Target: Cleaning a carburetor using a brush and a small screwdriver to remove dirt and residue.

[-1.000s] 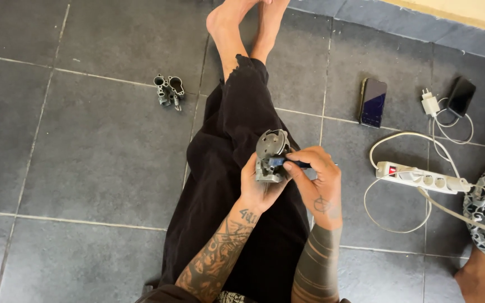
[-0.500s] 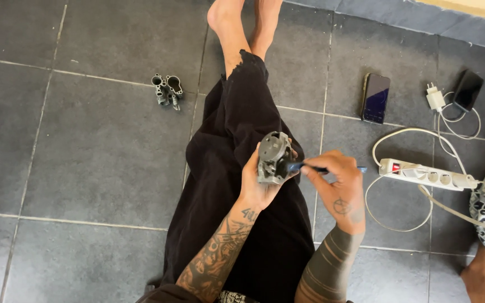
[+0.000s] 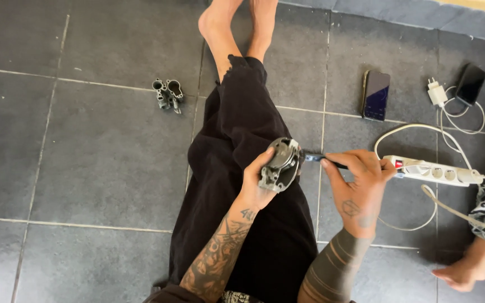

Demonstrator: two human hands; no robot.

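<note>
Grey metal part (image 3: 280, 165) sits gripped in the left hand (image 3: 258, 182) above the black-trousered lap (image 3: 242, 140); just beside it, the right hand (image 3: 357, 182) pinches a dark-handled tool (image 3: 322, 161), tip near the part.

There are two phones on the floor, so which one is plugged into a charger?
The smaller dark phone at the far right: a white cable runs from it to the white charger plug. The larger phone lies alone, no cable attached.

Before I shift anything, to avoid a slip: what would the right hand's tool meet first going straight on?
The grey metal part in the left hand; the right hand aims the tool at it.
</note>
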